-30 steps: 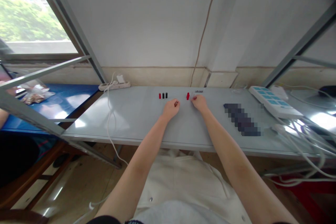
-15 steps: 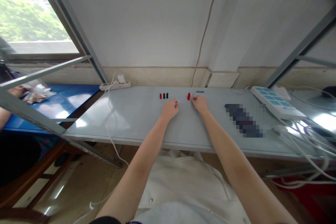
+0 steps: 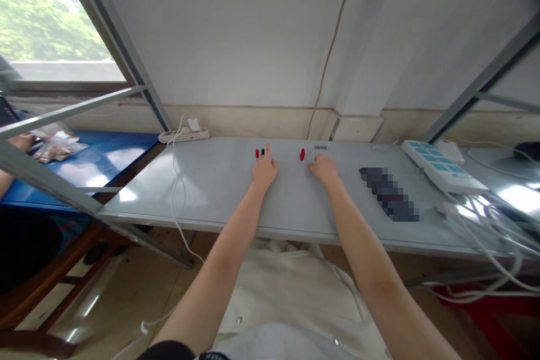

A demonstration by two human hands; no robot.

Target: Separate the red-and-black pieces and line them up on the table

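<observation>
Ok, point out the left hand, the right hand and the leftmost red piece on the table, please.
Left hand [image 3: 264,170]: head view, on the back of the hand.
Right hand [image 3: 326,169]: head view, on the back of the hand.
Red piece [image 3: 257,153]: head view, middle of its side.

Two-plus red cylinders [image 3: 257,153]; one visible black cylinder [image 3: 262,152]; two power strips [image 3: 441,165].

Table [image 3: 219,191], grey, across mid-frame. On it: white power strip [image 3: 196,136] and white cable [image 3: 173,180], left; red cylinder [image 3: 257,153] beside black cylinder [image 3: 262,152], centre; red piece [image 3: 302,154], right of centre; pixelated dark object [image 3: 390,197], right; white unit with blue panels [image 3: 439,166], far right.
</observation>
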